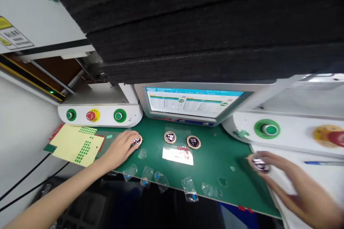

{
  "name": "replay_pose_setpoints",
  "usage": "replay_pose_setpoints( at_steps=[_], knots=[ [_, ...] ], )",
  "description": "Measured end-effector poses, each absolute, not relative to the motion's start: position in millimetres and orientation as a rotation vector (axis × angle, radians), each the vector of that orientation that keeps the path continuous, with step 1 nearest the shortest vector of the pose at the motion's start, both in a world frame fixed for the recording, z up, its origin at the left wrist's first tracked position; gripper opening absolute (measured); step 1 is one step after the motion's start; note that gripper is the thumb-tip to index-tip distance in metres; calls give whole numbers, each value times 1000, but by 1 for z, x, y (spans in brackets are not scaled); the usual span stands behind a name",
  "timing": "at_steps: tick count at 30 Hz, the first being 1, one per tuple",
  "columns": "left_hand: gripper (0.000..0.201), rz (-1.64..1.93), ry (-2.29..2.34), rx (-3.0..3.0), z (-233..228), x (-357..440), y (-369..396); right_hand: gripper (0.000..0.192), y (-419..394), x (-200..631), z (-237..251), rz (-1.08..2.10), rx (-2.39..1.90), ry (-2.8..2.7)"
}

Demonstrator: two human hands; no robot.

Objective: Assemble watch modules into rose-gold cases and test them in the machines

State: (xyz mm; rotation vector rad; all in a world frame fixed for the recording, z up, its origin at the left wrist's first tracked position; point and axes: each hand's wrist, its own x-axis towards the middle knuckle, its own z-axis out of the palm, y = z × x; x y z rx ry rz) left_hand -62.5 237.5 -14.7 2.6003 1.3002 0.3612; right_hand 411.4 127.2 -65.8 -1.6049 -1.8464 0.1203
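**benchrat:** Left hand has its fingers curled over a round black badge with a copper rim, pressing it on the green work mat. Right hand pinches a second round disc at the mat's right edge, bit blurry.

**solderfan:** I'd say grip by the rims, keep fingertips off the printed faces. Two more copper-rimmed badges sit mid-mat near the tilted monitor, above a clear plastic sheet. Peeled film scraps along the front edge look like the clutter to dodge. Yellow sticker sheet lies far left.
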Motion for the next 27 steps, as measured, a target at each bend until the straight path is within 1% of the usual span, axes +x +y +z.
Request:
replay_pose_setpoints(
  at_steps=[3,5,8,11,13,15,16,17,18,20,23,27],
  knots=[
    [17,305,1266,2601,-30,-49,232,24,132,404,-83,122,-1427,-2052],
    [20,303,1288,2605,-31,-47,234,25,134,402,-89,92,-1423,-2063],
    [24,302,1279,2635,-27,-39,237,25,141,399,-85,117,-1449,-2089],
    [27,270,1157,2680,-21,-13,244,21,159,384,-71,178,-1443,-2112],
    [38,199,978,2728,-17,9,255,21,176,367,-63,244,-1407,-2136],
    [53,78,738,2780,-13,28,270,25,192,347,-59,296,-1371,-2177],
    [58,0,627,2800,-11,36,278,28,198,338,-58,308,-1360,-2193],
    [59,-81,543,2814,-10,42,285,30,203,330,-59,312,-1354,-2201],
    [56,-156,495,2822,-9,47,290,31,207,323,-60,315,-1352,-2205],
    [44,-258,486,2837,-7,54,297,32,210,312,-63,326,-1351,-2215],
    [29,-306,553,2854,-6,60,299,27,211,306,-66,361,-1336,-2245],
    [31,-308,694,2875,-7,63,298,26,211,303,-66,373,-1379,-2237]
  ],
)
